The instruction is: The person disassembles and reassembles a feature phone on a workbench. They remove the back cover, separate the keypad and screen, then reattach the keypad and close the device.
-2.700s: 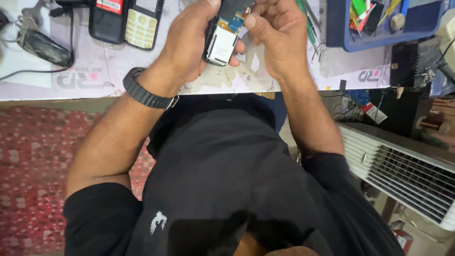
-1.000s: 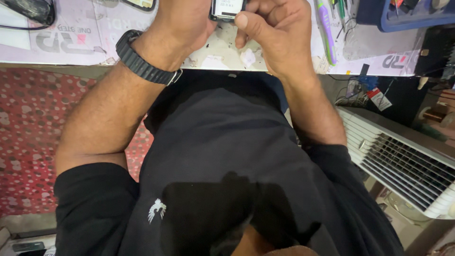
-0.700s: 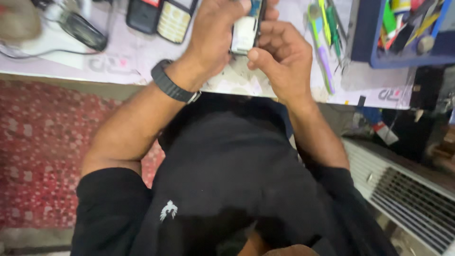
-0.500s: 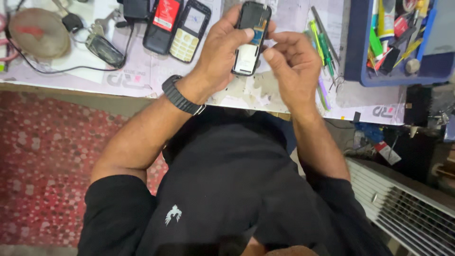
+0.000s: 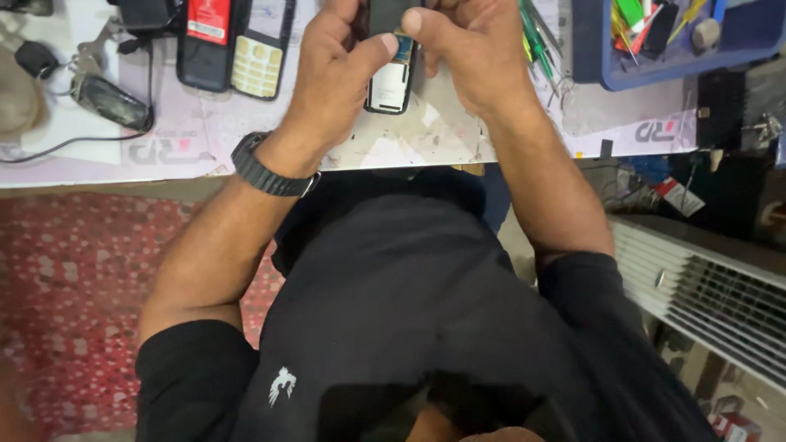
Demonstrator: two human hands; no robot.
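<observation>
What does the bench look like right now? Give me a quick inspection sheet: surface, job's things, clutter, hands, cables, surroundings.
Surface: white worktable, stained and scuffed near its front edge.
Job's things: small opened phone, held above the table by both hands; its upper part is hidden.
Clutter: two keypad phones lying side by side at the left; blue tray with tools at the right; green-handled tools beside the tray.
Hands: left hand and right hand both grip the phone; a black watch on the left wrist.
Cables: black cable running across the table's left side.
Surroundings: red patterned floor at the left; white louvred appliance at the right.
</observation>
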